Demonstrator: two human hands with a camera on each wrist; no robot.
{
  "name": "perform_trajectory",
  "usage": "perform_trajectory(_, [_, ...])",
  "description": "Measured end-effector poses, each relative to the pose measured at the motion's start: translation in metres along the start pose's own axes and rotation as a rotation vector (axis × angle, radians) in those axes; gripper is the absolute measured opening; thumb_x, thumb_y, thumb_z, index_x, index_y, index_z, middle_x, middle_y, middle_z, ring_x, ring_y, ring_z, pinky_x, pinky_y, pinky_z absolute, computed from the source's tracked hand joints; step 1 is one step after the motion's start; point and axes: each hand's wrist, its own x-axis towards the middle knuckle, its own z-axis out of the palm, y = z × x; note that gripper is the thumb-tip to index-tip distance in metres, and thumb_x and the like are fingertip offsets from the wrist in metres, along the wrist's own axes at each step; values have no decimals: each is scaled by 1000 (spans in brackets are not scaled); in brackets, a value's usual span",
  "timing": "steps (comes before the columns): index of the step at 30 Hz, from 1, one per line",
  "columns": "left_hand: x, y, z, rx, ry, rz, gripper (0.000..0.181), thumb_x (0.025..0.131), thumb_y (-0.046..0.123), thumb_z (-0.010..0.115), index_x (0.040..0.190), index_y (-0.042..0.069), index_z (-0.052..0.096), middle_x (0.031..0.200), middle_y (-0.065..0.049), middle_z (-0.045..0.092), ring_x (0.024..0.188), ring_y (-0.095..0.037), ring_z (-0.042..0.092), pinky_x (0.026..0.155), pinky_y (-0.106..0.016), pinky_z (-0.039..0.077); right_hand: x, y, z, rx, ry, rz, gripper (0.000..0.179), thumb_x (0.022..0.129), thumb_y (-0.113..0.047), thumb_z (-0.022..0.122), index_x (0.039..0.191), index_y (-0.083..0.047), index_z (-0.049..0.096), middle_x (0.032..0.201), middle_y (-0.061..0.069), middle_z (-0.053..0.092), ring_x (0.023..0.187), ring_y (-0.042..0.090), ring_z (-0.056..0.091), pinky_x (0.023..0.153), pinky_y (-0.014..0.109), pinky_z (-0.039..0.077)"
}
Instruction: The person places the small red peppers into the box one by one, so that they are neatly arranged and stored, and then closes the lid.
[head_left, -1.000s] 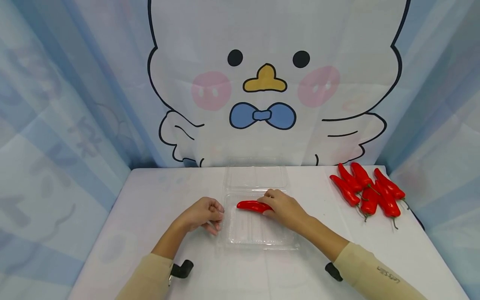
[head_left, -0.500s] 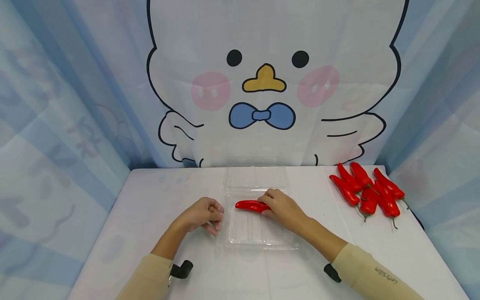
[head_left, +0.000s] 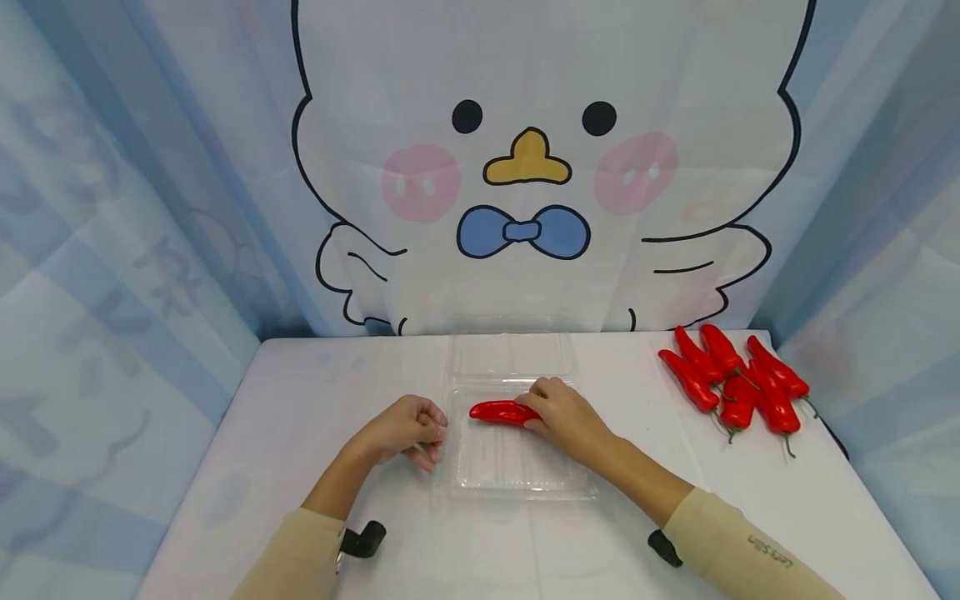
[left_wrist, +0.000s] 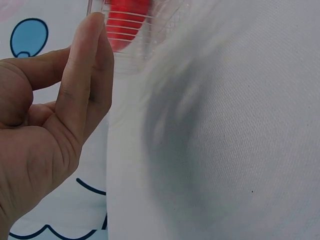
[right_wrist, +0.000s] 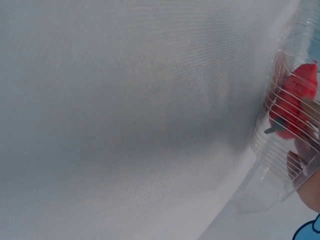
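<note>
In the head view, a clear plastic clamshell box [head_left: 517, 462] lies with its lid [head_left: 512, 356] folded back. My right hand [head_left: 568, 417] holds a glossy red chili pepper [head_left: 502, 412] sideways inside the base, near the hinge. Its tip points left and the stem end is hidden under my fingers. Through the ribbed wall in the right wrist view, the pepper [right_wrist: 290, 107] and its dark stem show. My left hand [head_left: 408, 429] is at the box's left edge. In the left wrist view, its fingertips [left_wrist: 95, 22] reach the box wall; any grip on the rim is unclear.
Several more red chili peppers [head_left: 738, 387] lie in a loose heap at the table's back right corner. The white-covered table [head_left: 300, 400] meets a printed curtain [head_left: 525, 292] at the back, with blue curtains on both sides.
My right hand and the chili pepper barely shift left in the base of the box. My left hand stays at the box's left edge.
</note>
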Motion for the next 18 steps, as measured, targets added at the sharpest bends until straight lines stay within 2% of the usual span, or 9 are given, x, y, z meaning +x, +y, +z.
perform_trajectory(7, [0,0,1,0,6,-3,17,98,-4,63,112,-11,58,80,-15,65,62,-18,68,60,-37,66,-1,0,1,-10,-6,23,35,82,-16,88,114,-16,75,103,1,67,93,16,61,81,29,61])
perform_trajectory(18, [0,1,1,0,6,-12,20,98,-4,62,115,-13,56,78,-11,64,62,-18,68,60,-36,66,0,-1,2,-33,5,20,34,82,-15,88,114,-15,77,102,1,67,93,18,61,79,29,60])
